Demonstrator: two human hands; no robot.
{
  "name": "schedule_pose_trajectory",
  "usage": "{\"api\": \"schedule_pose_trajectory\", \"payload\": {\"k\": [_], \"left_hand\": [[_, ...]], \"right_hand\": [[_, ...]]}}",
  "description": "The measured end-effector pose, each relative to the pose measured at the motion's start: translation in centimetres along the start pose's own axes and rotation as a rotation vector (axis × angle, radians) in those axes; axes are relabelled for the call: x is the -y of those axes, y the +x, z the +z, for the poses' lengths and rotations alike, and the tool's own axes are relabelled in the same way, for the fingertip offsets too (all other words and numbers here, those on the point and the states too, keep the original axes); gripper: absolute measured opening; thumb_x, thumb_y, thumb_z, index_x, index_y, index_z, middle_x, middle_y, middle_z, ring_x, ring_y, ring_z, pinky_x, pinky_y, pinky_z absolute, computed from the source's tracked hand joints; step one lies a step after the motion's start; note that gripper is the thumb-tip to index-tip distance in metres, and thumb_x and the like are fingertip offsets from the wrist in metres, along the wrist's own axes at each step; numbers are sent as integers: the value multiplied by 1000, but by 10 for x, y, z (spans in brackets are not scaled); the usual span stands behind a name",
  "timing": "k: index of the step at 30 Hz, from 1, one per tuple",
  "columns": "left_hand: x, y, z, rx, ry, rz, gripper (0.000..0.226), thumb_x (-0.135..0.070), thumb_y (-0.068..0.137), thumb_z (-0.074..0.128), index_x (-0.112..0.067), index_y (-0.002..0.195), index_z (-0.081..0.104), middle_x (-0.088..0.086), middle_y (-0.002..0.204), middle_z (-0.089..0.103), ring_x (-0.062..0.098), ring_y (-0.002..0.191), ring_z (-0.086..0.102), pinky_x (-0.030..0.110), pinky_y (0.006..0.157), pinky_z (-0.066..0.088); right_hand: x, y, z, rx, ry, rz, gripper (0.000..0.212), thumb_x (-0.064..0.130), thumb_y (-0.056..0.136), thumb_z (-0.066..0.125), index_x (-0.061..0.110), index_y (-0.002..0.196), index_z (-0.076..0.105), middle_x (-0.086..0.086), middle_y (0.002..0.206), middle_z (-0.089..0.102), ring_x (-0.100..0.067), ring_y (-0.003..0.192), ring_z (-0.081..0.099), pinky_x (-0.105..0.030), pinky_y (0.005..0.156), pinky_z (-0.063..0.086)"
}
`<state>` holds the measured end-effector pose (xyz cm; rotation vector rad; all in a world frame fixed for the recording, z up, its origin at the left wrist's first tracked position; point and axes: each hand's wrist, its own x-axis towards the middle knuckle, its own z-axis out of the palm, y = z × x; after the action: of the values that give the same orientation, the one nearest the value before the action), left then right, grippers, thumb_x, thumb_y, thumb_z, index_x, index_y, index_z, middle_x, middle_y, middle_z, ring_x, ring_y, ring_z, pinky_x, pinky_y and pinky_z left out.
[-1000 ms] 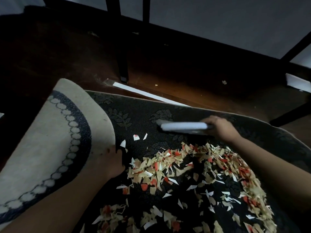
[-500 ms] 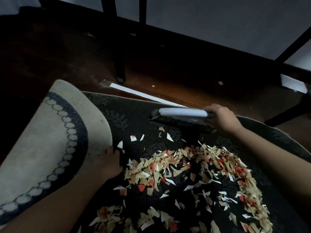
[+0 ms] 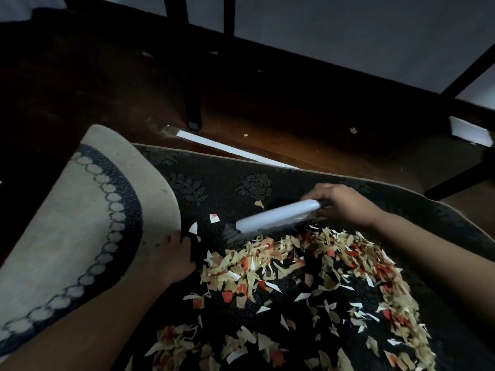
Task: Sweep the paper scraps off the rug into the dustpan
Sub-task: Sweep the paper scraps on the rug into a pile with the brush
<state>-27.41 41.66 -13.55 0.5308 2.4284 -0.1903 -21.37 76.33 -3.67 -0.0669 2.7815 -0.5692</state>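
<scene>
A dark patterned rug (image 3: 219, 188) lies on the floor with its left corner folded over, showing a pale underside (image 3: 80, 210). Tan, white and red paper scraps (image 3: 308, 269) are heaped across the rug's middle and near side. My right hand (image 3: 340, 203) grips the handle of a hand brush (image 3: 276, 216) with a white back; its dark bristles touch the rug at the far edge of the heap. My left hand (image 3: 179, 257) rests on the rug at the folded flap's edge, fingers partly hidden in shadow. No dustpan is in view.
Dark wooden floor (image 3: 281, 137) lies beyond the rug, with a white strip (image 3: 235, 152) along the rug's far edge. Black chair or table legs (image 3: 191, 97) stand behind it, and another leg (image 3: 460, 180) at the right. A few stray scraps lie on the floor.
The brush came down from the far side of the rug toward me and tilted, its tip now against the scrap heap; loose scraps near it were pulled into the heap. My left hand stayed.
</scene>
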Motion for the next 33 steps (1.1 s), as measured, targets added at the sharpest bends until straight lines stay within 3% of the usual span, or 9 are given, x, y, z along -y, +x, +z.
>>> {"api": "schedule_pose_trajectory", "payload": {"k": [3, 7, 11, 20, 24, 28, 30, 33], "left_hand": [[-1, 1, -1, 13, -6, -3, 59, -42, 90, 48, -14, 139, 33, 12, 146, 30, 32, 132, 37, 39, 104, 37], [0, 1, -2, 25, -5, -10, 57, -42, 90, 48, -13, 138, 34, 11, 144, 30, 32, 132, 36, 40, 104, 38], [0, 1, 0, 23, 4, -10, 56, -41, 90, 49, -13, 137, 35, 11, 143, 30, 32, 132, 37, 41, 104, 38], [4, 5, 3, 23, 2, -22, 57, -42, 89, 48, -14, 137, 36, 12, 146, 29, 33, 133, 37, 42, 104, 39], [4, 4, 3, 19, 6, -14, 55, -42, 88, 47, -15, 135, 38, 11, 144, 31, 32, 131, 39, 42, 102, 40], [4, 2, 1, 13, 16, -13, 53, -41, 89, 46, -15, 134, 39, 10, 142, 34, 31, 130, 40, 41, 103, 39], [3, 0, -1, 1, 33, -17, 52, -40, 90, 47, -15, 135, 39, 9, 141, 36, 31, 130, 41, 40, 103, 39], [2, -3, -3, -14, 57, -18, 50, -40, 90, 46, -17, 134, 40, 9, 140, 38, 30, 129, 43, 40, 102, 38]], "right_hand": [[-1, -1, -7, -156, -17, 27, 36, 6, 80, 71, 18, 114, 67, 0, 110, 65, -18, 96, 61, -32, 81, 51], [-10, 23, 4, -328, -67, 250, 35, 14, 83, 69, 18, 117, 64, -6, 105, 61, -28, 96, 58, -31, 69, 40], [-9, 43, 20, -247, -61, 336, 32, 22, 83, 69, 22, 115, 65, -7, 110, 64, -30, 98, 59, -29, 68, 37], [21, 39, 38, -66, 2, 89, 36, 14, 82, 69, 29, 116, 65, 6, 112, 64, -16, 100, 58, -31, 85, 48], [24, 20, 24, -2, 5, -11, 37, 11, 82, 68, 27, 115, 65, 10, 110, 62, -7, 98, 56, -24, 86, 45], [17, 7, 2, -81, -7, -42, 35, 8, 82, 68, 21, 115, 66, 6, 110, 63, -10, 94, 58, -26, 85, 48], [7, 9, -5, -159, -11, 12, 37, 6, 80, 70, 17, 115, 67, -1, 111, 66, -18, 96, 61, -33, 86, 51], [-13, 19, -7, -217, -61, 135, 36, 6, 79, 71, 15, 114, 67, -7, 110, 67, -24, 96, 60, -31, 77, 45]]}}
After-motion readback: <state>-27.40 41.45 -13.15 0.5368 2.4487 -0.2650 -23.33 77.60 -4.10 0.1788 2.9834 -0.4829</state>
